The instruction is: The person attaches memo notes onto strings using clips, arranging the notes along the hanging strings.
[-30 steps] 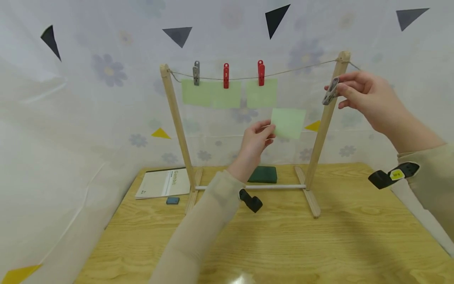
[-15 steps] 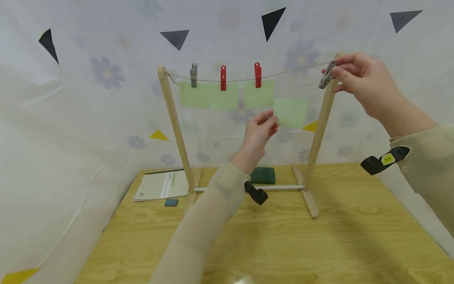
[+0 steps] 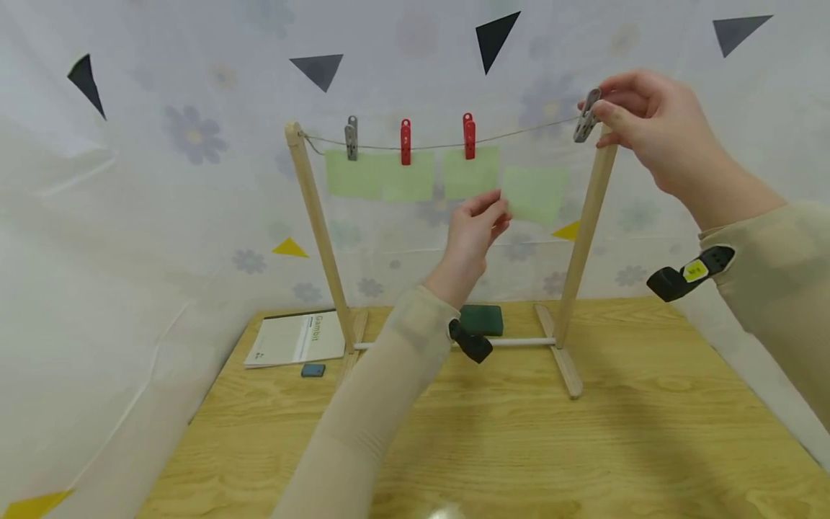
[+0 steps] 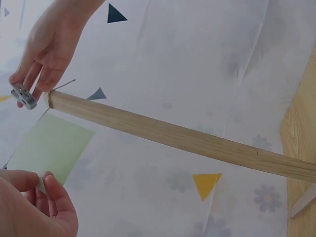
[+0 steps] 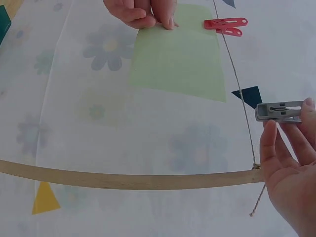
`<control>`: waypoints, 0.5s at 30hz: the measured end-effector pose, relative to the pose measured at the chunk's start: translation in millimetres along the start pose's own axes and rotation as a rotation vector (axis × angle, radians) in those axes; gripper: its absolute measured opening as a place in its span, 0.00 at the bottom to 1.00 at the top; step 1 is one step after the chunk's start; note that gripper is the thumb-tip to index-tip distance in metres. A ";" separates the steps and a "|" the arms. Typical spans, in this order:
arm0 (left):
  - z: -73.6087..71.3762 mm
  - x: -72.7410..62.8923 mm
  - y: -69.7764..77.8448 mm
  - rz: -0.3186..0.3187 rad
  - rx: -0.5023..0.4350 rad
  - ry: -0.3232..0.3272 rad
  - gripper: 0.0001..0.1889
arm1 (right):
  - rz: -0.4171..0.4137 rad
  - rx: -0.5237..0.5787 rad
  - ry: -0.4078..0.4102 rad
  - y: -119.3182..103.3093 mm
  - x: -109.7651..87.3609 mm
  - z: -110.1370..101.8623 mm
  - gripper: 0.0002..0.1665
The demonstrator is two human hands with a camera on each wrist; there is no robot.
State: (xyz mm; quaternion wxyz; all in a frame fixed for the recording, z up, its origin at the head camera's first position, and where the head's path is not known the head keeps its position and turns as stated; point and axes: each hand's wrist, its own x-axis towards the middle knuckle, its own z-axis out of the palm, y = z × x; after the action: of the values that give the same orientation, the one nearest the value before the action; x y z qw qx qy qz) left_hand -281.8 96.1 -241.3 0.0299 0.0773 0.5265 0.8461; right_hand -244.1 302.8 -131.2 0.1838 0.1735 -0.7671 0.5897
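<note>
My left hand (image 3: 472, 229) pinches a pale green paper sheet (image 3: 535, 193) by its left edge, just below the string (image 3: 532, 130). In the left wrist view the thumb and fingers meet on the edge of that sheet. Up at the right post (image 3: 591, 194), my right hand (image 3: 661, 126) grips a grey clothespin (image 3: 587, 117) between thumb and fingers, level with the string's right end. Its jaws point down and left. Along the string hang more green sheets (image 3: 354, 175), held by a grey clothespin (image 3: 351, 138) and two red clothespins (image 3: 405, 142).
The wooden frame stands on a wood-grain table (image 3: 519, 447), with a white crossbar (image 3: 525, 342) low between its feet. Behind lie a notebook (image 3: 295, 339), a small blue object (image 3: 313, 370) and a dark green box (image 3: 481, 320). A patterned curtain (image 3: 194, 238) hangs behind.
The sheet in my left hand has risen toward the string. My right hand has moved up and left with the grey clothespin, from beside the post to the string's height.
</note>
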 end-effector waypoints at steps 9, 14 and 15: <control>-0.1 0.6 1.6 -0.003 0.028 0.031 0.12 | 0.025 -0.091 0.044 -6.2 7.5 2.1 0.19; 2.9 2.3 3.7 -0.013 0.016 0.046 0.11 | 0.058 -0.100 0.050 -9.9 14.2 5.1 0.24; 4.1 2.4 4.0 -0.014 0.013 0.049 0.11 | 0.065 -0.094 0.050 -10.1 15.5 6.2 0.23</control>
State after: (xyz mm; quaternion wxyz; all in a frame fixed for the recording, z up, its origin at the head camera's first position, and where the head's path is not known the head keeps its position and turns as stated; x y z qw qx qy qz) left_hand -283.4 98.2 -235.7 0.0225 0.0532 0.5331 0.8441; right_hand -253.2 293.5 -116.6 0.1917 0.1250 -0.7942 0.5630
